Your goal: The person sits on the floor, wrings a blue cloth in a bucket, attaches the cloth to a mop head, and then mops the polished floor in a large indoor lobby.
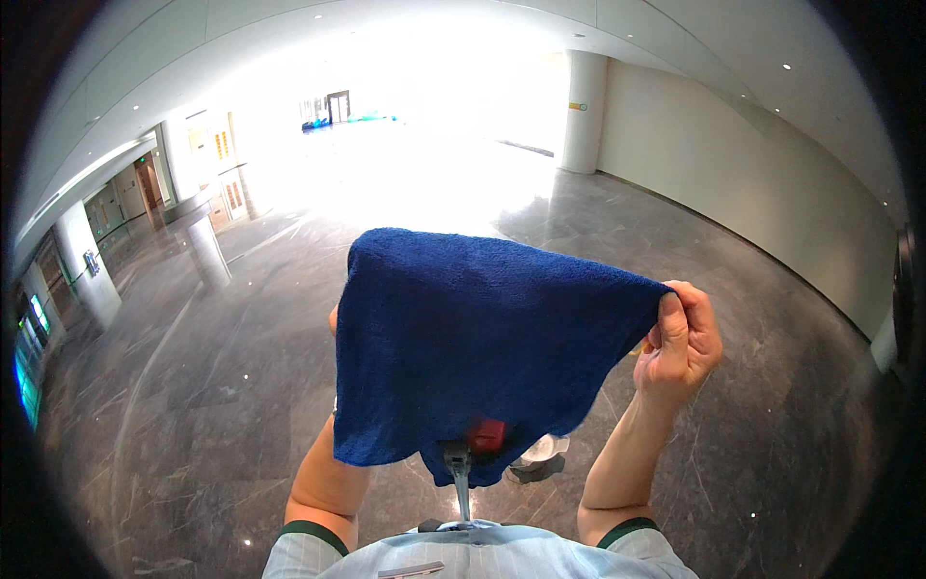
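A blue cloth [477, 326] with a towel-like surface is spread out in front of me. My right hand [684, 336] pinches its upper right corner between thumb and fingers. Of my left hand [333, 319] only a small part shows at the cloth's left edge; the rest is hidden behind the cloth. Below the cloth, a grey metal or plastic handle part [459, 470] rises in front of my body, beside a red object [487, 436] partly covered by the cloth's lower edge. A whitish, partly hidden object [542, 450] shows under the cloth's lower right edge.
Dark polished stone floor [217, 405] surrounds me. A long pale wall [723, 159] curves along the right, with a round column [582, 116] at its far end. More columns [87, 253] and doors stand at the left. Bright light washes out the far side.
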